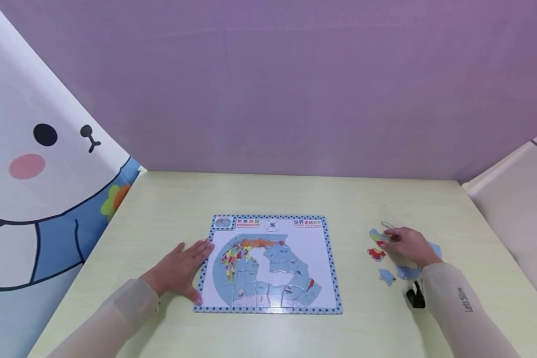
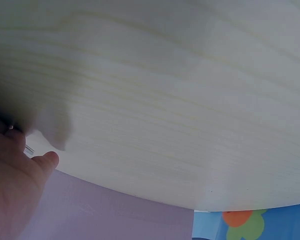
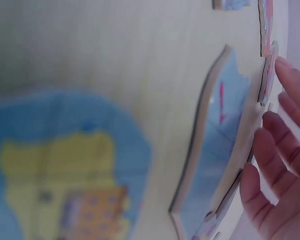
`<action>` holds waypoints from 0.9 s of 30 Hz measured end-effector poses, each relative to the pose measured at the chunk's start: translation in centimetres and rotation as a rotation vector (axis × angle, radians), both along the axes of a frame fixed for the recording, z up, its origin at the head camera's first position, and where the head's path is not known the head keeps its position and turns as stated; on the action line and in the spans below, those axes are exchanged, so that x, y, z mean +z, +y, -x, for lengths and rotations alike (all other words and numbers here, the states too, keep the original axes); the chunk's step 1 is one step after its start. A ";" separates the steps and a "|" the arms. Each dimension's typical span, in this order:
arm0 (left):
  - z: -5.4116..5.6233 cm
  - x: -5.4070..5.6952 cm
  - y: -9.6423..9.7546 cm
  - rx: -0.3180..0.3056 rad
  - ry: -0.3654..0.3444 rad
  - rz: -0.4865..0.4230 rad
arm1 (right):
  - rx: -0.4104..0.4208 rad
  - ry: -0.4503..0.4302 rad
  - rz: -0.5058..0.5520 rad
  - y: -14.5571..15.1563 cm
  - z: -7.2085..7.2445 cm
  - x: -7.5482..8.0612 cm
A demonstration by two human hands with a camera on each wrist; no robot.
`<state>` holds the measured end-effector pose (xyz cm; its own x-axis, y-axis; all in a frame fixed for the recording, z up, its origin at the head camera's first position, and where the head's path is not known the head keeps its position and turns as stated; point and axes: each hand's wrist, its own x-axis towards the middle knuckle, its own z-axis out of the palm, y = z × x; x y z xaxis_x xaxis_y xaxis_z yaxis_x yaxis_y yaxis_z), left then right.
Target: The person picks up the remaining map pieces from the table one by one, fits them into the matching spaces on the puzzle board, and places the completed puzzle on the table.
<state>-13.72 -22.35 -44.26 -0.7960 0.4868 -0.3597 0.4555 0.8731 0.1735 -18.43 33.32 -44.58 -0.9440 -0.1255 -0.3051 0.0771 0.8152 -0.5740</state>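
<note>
A world-map jigsaw board (image 1: 272, 264) with a dotted blue border lies on the table, partly filled with pieces around a bare white middle. My left hand (image 1: 181, 268) rests on its left edge, fingers spread, thumb near the lower left corner. Off to the right, my right hand (image 1: 409, 243) is low over loose puzzle pieces, its fingers slightly bent. In the right wrist view, the thumb (image 3: 292, 85) is at a thin piece, apart from the other fingers; nothing is seen held between them. A long blue piece (image 3: 217, 130) lies beside the hand. A red piece (image 1: 376, 254) lies left of it.
Nearer me lie a small blue piece (image 1: 387, 277) and another blue piece (image 1: 408, 272). A small black object (image 1: 415, 297) is beside the right sleeve. A purple backdrop (image 1: 295, 89) rises behind the pale table (image 1: 174, 194). A cartoon-printed cloth (image 1: 67, 199) hangs at left.
</note>
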 end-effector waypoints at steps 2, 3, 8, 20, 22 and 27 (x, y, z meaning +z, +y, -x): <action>0.0 -0.1 0.0 0.002 0.000 0.003 | -0.011 -0.017 -0.021 -0.1 0.0 0.2; 0.0 -0.1 0.0 0.002 0.000 0.003 | -0.014 -0.023 -0.031 -0.1 0.0 0.2; -0.1 0.0 0.1 0.016 -0.007 0.011 | -0.006 -0.025 -0.058 -0.2 0.2 0.1; -0.1 0.0 0.2 0.018 -0.010 0.003 | -0.014 -0.043 -0.056 -0.2 0.4 0.1; -0.1 0.0 0.2 0.018 -0.013 0.006 | -0.009 -0.043 -0.063 -0.3 0.5 0.2; -0.1 0.1 0.1 0.013 -0.010 0.002 | 0.002 -0.033 -0.070 -0.6 0.7 0.5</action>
